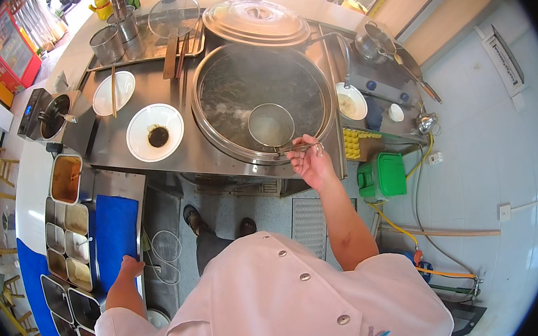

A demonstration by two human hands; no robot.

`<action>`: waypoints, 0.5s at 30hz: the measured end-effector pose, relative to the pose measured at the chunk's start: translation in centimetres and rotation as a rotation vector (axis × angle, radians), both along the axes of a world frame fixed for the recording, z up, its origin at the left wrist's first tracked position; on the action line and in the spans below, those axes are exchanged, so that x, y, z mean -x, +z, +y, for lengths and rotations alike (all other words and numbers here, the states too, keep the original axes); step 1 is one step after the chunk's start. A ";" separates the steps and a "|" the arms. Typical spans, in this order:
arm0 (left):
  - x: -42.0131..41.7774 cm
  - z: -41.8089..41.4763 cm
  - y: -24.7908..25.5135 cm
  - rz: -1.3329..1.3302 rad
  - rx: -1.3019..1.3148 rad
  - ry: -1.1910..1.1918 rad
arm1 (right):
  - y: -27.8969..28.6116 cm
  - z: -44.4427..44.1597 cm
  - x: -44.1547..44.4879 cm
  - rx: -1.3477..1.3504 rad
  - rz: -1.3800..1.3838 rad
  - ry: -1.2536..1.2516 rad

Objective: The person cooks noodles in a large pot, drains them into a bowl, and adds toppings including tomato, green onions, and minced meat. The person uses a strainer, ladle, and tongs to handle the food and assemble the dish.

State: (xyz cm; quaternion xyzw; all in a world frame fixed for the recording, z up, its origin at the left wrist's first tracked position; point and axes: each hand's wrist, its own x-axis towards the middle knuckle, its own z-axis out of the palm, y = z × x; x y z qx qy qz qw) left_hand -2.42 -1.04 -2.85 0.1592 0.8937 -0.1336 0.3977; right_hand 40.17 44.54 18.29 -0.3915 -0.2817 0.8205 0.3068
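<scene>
My right hand (pixel 311 162) is at the near rim of a large round steel cooking pot (pixel 196 102), its fingers closed around the metal handle of a round strainer (pixel 271 124). The strainer's bowl sits in the steaming, bubbling liquid near the pot's front. My left hand (pixel 133 266) rests on the edge of the counter, by a blue cloth (pixel 117 228); its fingers are partly hidden. A white bowl (pixel 141 147) with dark sauce stands on the steel counter left of the pot. Beyond it, chopsticks (pixel 114 91) lie across another white bowl (pixel 128 87).
Steel containers (pixel 88 221) with seasonings line the left. A large metal lid (pixel 233 19) lies behind the pot, beside a tray (pixel 149 57) with strainer baskets (pixel 106 46). At right are a faucet (pixel 347 61), a white bowl (pixel 359 109) and a green bin (pixel 391 174).
</scene>
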 end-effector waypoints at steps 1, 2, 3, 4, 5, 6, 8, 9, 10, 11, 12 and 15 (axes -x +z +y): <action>-0.1 0.1 0.2 0.000 0.010 0.007 | 0.0 -0.1 0.2 0.005 -0.017 -0.005; -0.2 0.0 0.3 -0.003 0.016 0.009 | 0.0 -0.2 0.3 0.010 -0.033 -0.011; -0.3 0.0 0.4 -0.004 0.018 0.008 | 0.0 -0.3 0.4 0.012 -0.047 -0.018; -0.3 0.1 0.5 -0.005 0.021 0.007 | 0.0 -0.3 0.4 0.006 -0.046 -0.015; -0.4 0.1 0.8 -0.008 0.013 0.008 | 0.0 -0.3 0.4 0.000 -0.044 -0.012; -0.5 0.2 1.2 -0.011 0.004 0.008 | 0.0 -0.2 0.4 -0.007 -0.041 -0.010; -0.7 0.3 1.5 -0.008 0.000 0.018 | 0.2 -0.2 0.5 -0.007 -0.032 -0.001; -0.6 0.5 1.6 -0.003 0.004 0.021 | 0.3 -0.2 0.4 -0.008 -0.027 -0.002; -0.6 0.7 1.6 0.002 0.009 0.026 | 0.3 -0.2 0.3 -0.007 -0.025 -0.005; -0.7 0.9 1.8 -0.007 0.016 0.023 | 0.3 -0.2 0.3 -0.006 -0.023 -0.007; -0.8 1.1 2.2 -0.016 0.023 0.021 | 0.3 -0.2 0.2 -0.004 -0.021 -0.007; -0.5 0.9 1.8 -0.032 0.028 0.014 | 0.3 -0.2 0.2 -0.012 -0.012 -0.010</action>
